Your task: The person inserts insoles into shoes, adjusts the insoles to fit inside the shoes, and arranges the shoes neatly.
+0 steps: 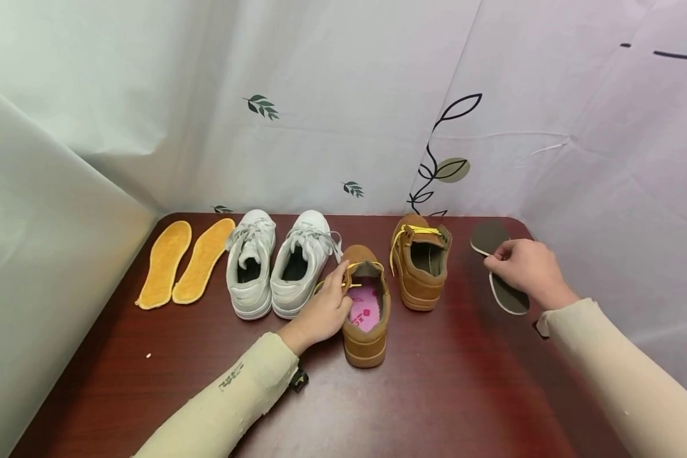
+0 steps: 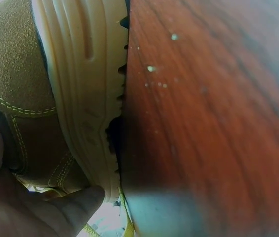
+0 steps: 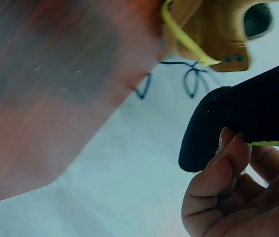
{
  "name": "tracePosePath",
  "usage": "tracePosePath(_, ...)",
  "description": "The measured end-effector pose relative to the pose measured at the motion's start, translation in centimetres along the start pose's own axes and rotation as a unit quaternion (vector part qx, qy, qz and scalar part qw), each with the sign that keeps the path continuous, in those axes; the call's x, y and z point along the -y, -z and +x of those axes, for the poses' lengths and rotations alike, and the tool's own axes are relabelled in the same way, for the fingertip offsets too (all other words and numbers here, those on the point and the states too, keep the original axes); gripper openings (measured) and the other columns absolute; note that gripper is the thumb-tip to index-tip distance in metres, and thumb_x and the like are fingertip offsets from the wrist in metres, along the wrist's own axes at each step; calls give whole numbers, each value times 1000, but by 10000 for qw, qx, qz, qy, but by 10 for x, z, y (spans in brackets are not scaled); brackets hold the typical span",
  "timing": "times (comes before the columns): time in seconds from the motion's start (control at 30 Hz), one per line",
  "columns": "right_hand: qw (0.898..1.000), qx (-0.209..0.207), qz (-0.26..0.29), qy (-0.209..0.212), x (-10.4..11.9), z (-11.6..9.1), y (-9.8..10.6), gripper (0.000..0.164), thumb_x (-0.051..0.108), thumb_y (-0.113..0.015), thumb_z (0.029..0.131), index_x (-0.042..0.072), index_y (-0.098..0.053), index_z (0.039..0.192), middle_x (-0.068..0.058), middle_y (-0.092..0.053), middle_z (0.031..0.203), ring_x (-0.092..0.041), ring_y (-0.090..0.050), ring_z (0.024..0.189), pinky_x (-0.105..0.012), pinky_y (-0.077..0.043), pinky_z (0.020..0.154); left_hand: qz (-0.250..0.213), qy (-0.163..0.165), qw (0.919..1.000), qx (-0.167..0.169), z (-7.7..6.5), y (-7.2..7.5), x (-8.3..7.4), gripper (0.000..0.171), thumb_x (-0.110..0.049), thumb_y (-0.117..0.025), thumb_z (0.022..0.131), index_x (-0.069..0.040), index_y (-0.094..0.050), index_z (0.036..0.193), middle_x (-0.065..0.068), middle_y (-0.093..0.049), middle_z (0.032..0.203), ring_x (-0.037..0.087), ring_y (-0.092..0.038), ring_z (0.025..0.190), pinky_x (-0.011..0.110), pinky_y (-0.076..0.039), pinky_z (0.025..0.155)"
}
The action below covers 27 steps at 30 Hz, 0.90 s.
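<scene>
A brown lace-up shoe with yellow laces stands at the middle of the table, a pink insole with red print showing inside. My left hand grips its left side, the thumb by the opening and a finger along the side near the sole. At the right, my right hand pinches a dark insole with a pale edge by its middle, between thumb and fingertips. That insole is raised in the air, its rounded end free. The other brown shoe stands between the two hands, farther back.
Two white sneakers stand left of the gripped shoe, toes toward the back. Beyond them lie two orange fuzzy insoles on the reddish-brown table. White curtains with leaf prints hang behind and at both sides. A tiny white bit lies at the left.
</scene>
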State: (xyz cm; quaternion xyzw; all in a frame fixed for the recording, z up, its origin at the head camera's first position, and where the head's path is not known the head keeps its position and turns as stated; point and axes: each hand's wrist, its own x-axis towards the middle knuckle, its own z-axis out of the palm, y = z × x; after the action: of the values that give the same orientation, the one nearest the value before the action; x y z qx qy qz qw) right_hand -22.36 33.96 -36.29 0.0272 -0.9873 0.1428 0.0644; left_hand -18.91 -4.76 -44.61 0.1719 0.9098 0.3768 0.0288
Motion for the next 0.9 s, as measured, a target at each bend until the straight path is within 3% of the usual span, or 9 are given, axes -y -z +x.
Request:
tracePosePath(0.43, 9985, -197, 264, 434, 52, -19, 16, 16, 19, -64, 79, 21, -69, 64, 0, -67, 68, -19, -54, 61, -34, -42, 54, -83, -37, 10000, -22, 1, 0, 2, 71, -9, -49, 97, -9, -16, 160, 23, -32, 163, 33, -45, 139, 54, -42, 116)
tracePosePath(0.9, 9845, -167, 531, 1664, 113, -49, 7, 15, 15, -69, 68, 27, -63, 62, 6, -54, 64, -11, -49, 58, -29, -42, 53, 92, -89, 9999, -60, 1, -1, 1, 67, -13, -48, 98, -7, -19, 159, 25, -35, 160, 35, -47, 138, 54, -43, 115)
